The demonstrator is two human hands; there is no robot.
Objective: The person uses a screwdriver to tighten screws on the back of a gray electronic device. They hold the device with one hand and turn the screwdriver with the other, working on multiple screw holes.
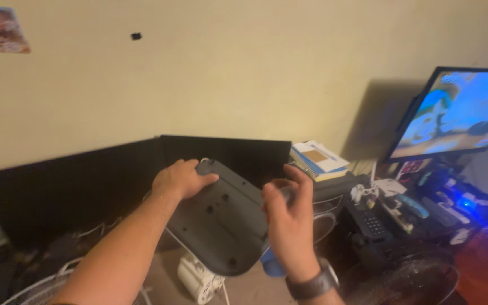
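Base plate [221, 223]: dark grey, rounded, flat underside up, with screw holes; held tilted in mid-air, centre of view, above the floor.
Left hand [181, 179]: grip closed over the plate's upper left edge, fingers curled on the rim.
Right hand [290, 217]: at the plate's right edge, fingers half spread; thumb near the rim; grip loose, firm hold not certain. Dark watch on wrist.
Blue object [271, 264]: small, just below the right hand, partly hidden; kind unclear.
Step in hand: by the look, turning or inspecting the plate's underside, both hands steadying it.
Next move calls for: a firmer right-hand grip on the rim; care for the screw holes' alignment; clearance from the motor below.
White motor [199, 278]: on the floor under the plate.
Wire guard [35, 285]: white, lower left, partly in view.
Monitor [458, 113]: lit, right, on a cluttered worktop.
Notebooks [317, 160]: stacked, beside the monitor.
Wall [199, 73]: pale yellow, dark lower band.
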